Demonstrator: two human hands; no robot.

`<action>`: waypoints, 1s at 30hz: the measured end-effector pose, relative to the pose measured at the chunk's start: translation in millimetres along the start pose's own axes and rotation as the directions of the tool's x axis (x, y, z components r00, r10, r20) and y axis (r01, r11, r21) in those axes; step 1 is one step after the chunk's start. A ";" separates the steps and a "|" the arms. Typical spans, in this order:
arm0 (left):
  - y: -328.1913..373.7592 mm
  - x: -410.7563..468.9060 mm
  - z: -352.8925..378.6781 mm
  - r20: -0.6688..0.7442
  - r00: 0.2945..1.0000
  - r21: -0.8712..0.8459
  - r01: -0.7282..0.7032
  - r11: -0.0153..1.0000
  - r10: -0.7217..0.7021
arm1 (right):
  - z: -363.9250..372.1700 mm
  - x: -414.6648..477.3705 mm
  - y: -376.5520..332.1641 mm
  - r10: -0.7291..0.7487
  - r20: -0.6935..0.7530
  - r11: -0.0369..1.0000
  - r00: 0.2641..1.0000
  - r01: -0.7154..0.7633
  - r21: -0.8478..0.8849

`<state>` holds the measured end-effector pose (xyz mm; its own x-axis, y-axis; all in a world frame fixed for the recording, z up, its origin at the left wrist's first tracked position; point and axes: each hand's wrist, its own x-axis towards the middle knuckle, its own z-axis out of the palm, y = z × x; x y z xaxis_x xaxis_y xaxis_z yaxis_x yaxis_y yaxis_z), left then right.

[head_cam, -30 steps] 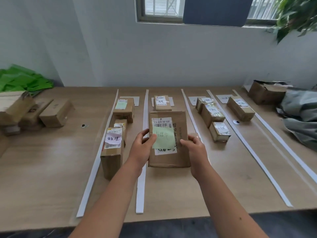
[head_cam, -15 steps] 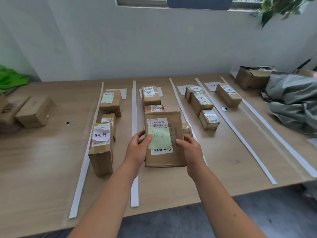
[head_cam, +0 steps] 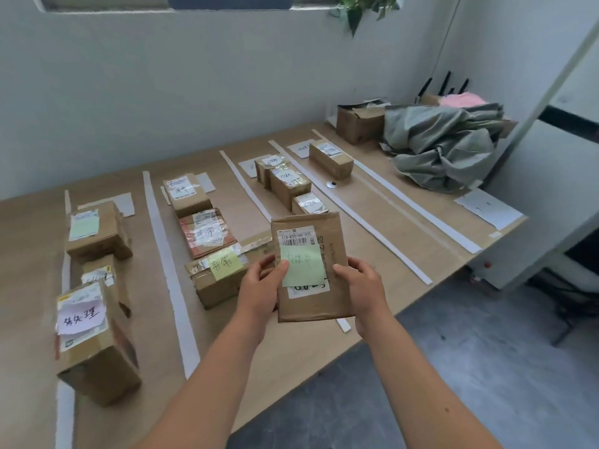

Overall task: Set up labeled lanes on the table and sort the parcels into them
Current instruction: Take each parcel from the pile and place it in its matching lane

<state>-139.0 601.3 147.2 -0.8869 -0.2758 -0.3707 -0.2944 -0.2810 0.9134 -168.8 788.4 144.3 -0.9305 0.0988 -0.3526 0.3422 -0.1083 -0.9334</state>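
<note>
Flat brown cardboard parcel (head_cam: 312, 307), above the near edge of the pale wooden table (head_cam: 389, 244). Left of it: three taped cardboard boxes (head_cam: 207, 236) in file. Just behind it: three smaller tape-wrapped boxes (head_cam: 288, 186). Far behind, rightward: crumpled grey cloth heap (head_cam: 444, 147).

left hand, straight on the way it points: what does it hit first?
The flat parcel itself: the left hand grips it, thumb on its green note. Beyond, the line runs toward the small taped parcel; height is unclear.

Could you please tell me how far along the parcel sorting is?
Lanes are laid: white strips divide the table, and labelled boxes occupy four lanes. Left hand and right hand hold a flat parcel with a green note. Remaining: setting it in a lane.
</note>
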 end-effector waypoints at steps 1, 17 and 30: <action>-1.8 2.0 9.8 0.021 1.000 0.012 0.004 1.000 -0.004 | -9.0 1.2 -0.9 -0.005 -0.028 1.000 1.000 0.005 0.012; -2.4 74.3 228.7 0.204 0.976 0.133 0.046 0.990 -0.073 | -185.9 112.2 -71.8 -0.067 -0.147 0.995 0.987 0.076 0.057; -32.8 158.8 395.1 -0.034 0.990 0.042 0.139 0.989 -0.138 | -291.3 282.3 -131.4 0.019 0.077 0.996 0.997 -0.012 -0.089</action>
<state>-410.9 929.9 124.8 -0.8253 -0.2654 -0.4985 -0.4297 -0.2778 0.8592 -438.5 1118.7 147.8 -0.9311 0.0203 -0.3643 0.3639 -0.0210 -0.9312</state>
